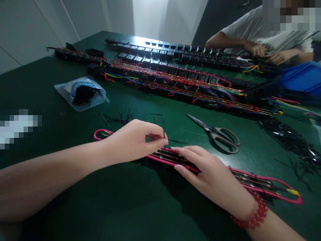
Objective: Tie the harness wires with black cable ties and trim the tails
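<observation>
A: From my distant seat I have only the head view. What do you make of the fingers?

B: I see the left hand (pixel 135 137) pinching a thin black tie (pixel 164 129) between thumb and forefinger, nearly upright, just over the wired strip (pixel 162 155). I'd judge the pinch is that fine because the tie is so slim.

A: And the right?

B: I have the right hand (pixel 210 170) laid across the strip, thumb at the near edge, fingers toward the far one, none curled into a fist. I can't tell whether it grips or merely rests; my guess is that it steadies the strip and keeps the pink wire (pixel 163 160) along the edges.

A: Where should I picture the strip?

B: On the green table (pixel 75 207), slanting from far left to near right beneath both hands, the pink wire looping at either end.

A: I notice scissors (pixel 212 130) too.

B: They lie just beyond the right hand, handles nearer than tips, probably for easy reach. Loose ties (pixel 120 117) are scattered past the left hand, with a plastic bag (pixel 78 84) of black pieces farther out; I'd say that leaves the strip room. Longer strips (pixel 175 80) lie beyond, and a co-worker's hand (pixel 255 48) shows on the far side.
</observation>
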Action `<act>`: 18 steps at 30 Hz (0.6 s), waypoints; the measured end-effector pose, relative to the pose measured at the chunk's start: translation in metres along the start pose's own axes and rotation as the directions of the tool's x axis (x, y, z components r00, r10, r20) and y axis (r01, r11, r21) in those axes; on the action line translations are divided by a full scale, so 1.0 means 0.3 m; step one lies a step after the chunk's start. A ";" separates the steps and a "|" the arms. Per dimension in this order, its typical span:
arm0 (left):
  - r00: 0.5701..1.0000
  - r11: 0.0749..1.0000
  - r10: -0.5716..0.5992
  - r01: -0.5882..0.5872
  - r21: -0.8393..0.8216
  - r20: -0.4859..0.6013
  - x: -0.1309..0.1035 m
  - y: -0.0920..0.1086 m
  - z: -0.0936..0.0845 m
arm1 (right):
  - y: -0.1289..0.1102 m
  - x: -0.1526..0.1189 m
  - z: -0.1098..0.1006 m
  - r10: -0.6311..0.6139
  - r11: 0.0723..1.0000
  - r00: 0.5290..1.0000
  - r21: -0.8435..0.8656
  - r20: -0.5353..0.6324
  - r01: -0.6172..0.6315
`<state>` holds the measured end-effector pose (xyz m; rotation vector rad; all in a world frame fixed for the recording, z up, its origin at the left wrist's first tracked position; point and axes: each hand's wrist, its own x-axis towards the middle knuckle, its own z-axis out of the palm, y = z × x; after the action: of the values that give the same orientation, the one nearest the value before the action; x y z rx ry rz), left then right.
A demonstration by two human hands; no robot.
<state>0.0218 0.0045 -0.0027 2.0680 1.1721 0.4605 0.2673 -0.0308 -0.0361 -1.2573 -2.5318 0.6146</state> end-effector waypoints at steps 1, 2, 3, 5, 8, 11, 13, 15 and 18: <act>0.999 0.999 0.044 -0.044 -0.021 -0.002 0.000 -0.003 0.010 | 0.000 0.001 0.000 -0.004 1.000 1.000 0.002 0.001 0.004; 0.997 0.996 0.082 -0.081 -0.043 0.001 0.001 -0.007 0.017 | 0.000 0.001 0.000 -0.006 1.000 1.000 0.004 0.003 0.006; 0.994 0.992 0.106 -0.106 -0.070 0.003 0.002 -0.010 0.022 | -0.001 0.000 0.001 -0.007 1.000 1.000 0.002 0.004 0.007; 0.993 0.985 0.118 -0.118 -0.126 -0.002 0.005 -0.016 0.027 | -0.005 -0.001 0.002 -0.007 1.000 1.000 -0.008 0.005 0.007; 0.995 0.975 0.098 -0.101 -0.198 -0.024 0.010 -0.025 0.033 | -0.015 -0.006 -0.001 -0.024 0.999 1.000 -0.027 -0.015 0.023; 0.996 0.967 0.083 -0.084 -0.241 -0.015 0.016 -0.036 0.044 | -0.025 -0.003 -0.016 -0.048 0.998 0.997 -0.037 -0.063 0.045; 0.997 0.964 0.082 -0.080 -0.253 -0.001 0.018 -0.044 0.051 | -0.029 0.008 -0.031 -0.059 0.997 0.995 -0.050 -0.082 0.055; 0.996 0.962 0.093 -0.090 -0.258 -0.001 0.018 -0.050 0.057 | -0.029 0.027 -0.047 -0.075 0.995 0.994 -0.075 -0.076 0.070; 0.994 0.961 0.104 -0.106 -0.255 -0.021 0.020 -0.057 0.061 | -0.028 0.069 -0.060 -0.084 0.993 0.996 -0.080 -0.017 0.082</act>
<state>0.0257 0.0080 -0.0278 1.9103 0.9548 0.6357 0.2562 -0.0140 -0.0156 -1.1703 -2.5994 0.4854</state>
